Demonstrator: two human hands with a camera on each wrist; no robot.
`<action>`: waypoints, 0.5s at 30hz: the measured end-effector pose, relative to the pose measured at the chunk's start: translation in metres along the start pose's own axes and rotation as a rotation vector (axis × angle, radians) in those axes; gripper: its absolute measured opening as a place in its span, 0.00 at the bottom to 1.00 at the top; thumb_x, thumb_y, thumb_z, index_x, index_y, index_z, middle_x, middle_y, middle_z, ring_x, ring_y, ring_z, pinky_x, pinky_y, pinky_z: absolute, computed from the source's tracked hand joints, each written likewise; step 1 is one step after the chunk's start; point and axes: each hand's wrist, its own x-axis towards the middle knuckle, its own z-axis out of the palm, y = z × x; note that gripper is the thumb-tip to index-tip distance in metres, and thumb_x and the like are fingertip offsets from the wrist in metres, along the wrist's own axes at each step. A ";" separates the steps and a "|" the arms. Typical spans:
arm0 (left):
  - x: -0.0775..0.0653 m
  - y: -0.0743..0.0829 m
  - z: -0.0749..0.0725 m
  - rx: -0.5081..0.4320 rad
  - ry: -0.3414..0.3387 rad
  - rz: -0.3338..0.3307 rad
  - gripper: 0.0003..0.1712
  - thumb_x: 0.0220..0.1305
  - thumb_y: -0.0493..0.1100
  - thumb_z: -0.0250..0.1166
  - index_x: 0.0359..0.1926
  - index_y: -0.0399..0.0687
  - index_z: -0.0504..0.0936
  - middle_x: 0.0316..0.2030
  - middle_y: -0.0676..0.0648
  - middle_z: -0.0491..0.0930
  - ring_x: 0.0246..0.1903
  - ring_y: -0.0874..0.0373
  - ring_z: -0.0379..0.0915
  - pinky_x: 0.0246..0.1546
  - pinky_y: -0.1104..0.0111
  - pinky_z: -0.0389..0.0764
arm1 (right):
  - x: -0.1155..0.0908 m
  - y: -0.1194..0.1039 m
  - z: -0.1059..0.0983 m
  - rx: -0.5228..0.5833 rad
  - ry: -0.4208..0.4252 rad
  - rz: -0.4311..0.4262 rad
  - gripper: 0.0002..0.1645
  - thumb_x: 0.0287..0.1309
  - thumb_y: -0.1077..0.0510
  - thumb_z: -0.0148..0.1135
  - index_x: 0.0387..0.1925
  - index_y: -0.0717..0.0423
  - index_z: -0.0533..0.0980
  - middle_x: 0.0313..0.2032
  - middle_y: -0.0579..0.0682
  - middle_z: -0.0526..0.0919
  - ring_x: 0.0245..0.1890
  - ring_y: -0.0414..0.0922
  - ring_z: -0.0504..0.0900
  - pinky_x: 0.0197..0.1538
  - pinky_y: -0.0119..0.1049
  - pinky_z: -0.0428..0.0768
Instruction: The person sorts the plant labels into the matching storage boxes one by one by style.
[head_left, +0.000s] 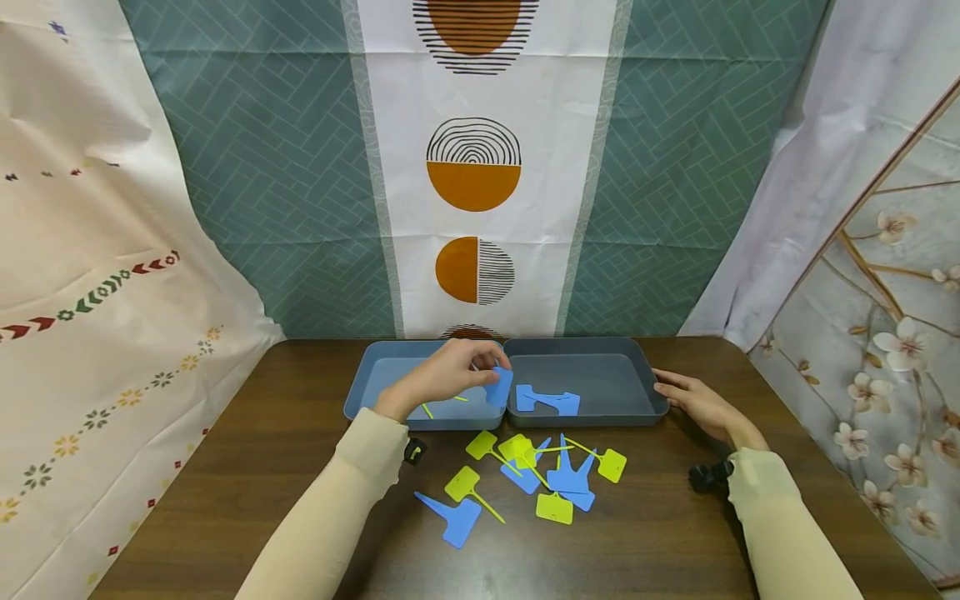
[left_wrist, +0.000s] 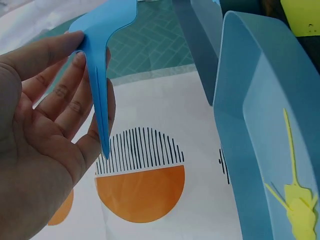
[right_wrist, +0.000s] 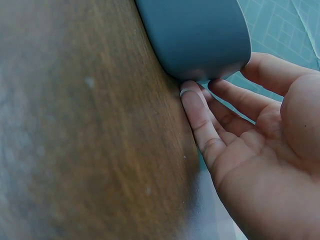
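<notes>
My left hand (head_left: 447,373) pinches a blue T-shaped plant label (left_wrist: 99,45) between thumb and fingers, its pointed stem hanging down in the left wrist view. In the head view the label overlaps the right end of the lighter blue-grey tray (head_left: 393,367). Yellow plant labels (left_wrist: 301,212) lie inside that tray. Beside it on the right stands a darker grey tray (head_left: 577,367) with blue labels (head_left: 562,404) near its front wall. Fingertips of my right hand (head_left: 701,406) touch the outside of the darker tray's right end, the thumb at its rim.
In front of the trays, yellow labels (head_left: 554,508) and blue labels (head_left: 570,477) lie in a loose, overlapping heap on the brown wooden table (head_left: 285,467). Another blue label (head_left: 459,522) lies nearer, at the left. Patterned cloths (head_left: 300,167) hang behind and at both sides.
</notes>
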 end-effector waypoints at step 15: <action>0.033 0.010 0.002 0.051 0.043 -0.072 0.06 0.74 0.39 0.65 0.49 0.50 0.82 0.41 0.51 0.84 0.41 0.57 0.79 0.46 0.64 0.81 | 0.000 0.000 -0.002 0.009 -0.015 0.002 0.45 0.81 0.46 0.51 0.81 0.67 0.46 0.79 0.73 0.47 0.77 0.69 0.53 0.75 0.64 0.54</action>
